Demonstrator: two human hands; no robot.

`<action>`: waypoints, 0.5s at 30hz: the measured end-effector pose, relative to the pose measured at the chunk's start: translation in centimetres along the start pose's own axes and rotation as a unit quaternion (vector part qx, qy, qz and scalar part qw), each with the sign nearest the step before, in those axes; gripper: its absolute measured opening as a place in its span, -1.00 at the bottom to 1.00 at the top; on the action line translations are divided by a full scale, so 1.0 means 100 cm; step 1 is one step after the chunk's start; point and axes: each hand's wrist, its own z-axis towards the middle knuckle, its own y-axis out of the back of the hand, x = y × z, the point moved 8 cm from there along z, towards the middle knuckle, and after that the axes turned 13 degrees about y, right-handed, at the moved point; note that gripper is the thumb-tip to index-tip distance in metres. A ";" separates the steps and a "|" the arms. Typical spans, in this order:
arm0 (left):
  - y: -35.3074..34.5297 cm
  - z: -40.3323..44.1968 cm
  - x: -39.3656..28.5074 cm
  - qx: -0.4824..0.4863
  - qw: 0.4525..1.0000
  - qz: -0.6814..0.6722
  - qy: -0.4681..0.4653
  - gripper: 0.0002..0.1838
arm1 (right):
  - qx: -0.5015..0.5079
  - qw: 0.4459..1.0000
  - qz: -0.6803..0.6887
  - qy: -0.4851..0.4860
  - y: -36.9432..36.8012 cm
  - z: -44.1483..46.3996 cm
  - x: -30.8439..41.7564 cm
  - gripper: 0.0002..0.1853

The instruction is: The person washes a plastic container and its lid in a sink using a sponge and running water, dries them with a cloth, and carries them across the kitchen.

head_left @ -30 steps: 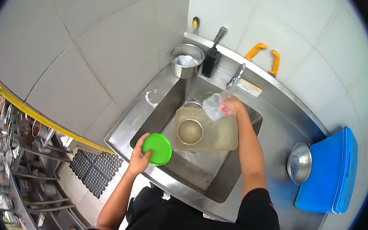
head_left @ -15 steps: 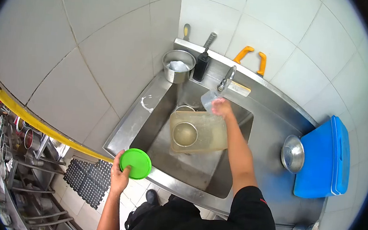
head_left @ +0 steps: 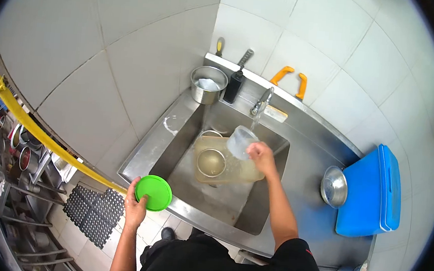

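Note:
My left hand (head_left: 135, 206) grips a round green lid (head_left: 153, 193) by its edge, at the sink's front left rim. My right hand (head_left: 261, 158) is closed on the side of a translucent plastic container (head_left: 241, 142), tilted over the sink (head_left: 225, 206). Water runs from the faucet (head_left: 263, 101) just behind the container. Below it, a rectangular yellowish plastic tub (head_left: 249, 173) lies in the basin. A round metal bowl (head_left: 211, 163) sits inside the tub, and another round metal rim (head_left: 211, 133) shows partly behind it.
A steel pot (head_left: 208, 84) with something pale inside and a black holder with a handle (head_left: 234, 86) stand at the back left. Right of the basin are a metal bowl (head_left: 334, 187) and a blue cooler (head_left: 369, 192). Orange handles (head_left: 302, 86) rise behind the backsplash.
My right hand has brought the plastic container from right under the faucet down and toward me, over the tub. The left hand still holds the green lid. The view has shifted slightly.

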 end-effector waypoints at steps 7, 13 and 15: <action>0.000 -0.008 -0.002 -0.005 0.999 -0.035 -0.003 -0.40 | -0.253 0.686 0.564 -0.383 -0.024 -0.003 -0.149 -0.59; 0.011 -0.021 0.016 -0.020 0.998 -0.060 0.029 -0.41 | -0.366 0.311 0.750 -0.455 -0.117 -0.008 -0.173 -0.57; 0.016 -0.026 0.015 -0.036 0.998 -0.039 0.026 -0.41 | -0.365 0.268 0.772 -0.446 -0.137 -0.021 -0.174 -0.57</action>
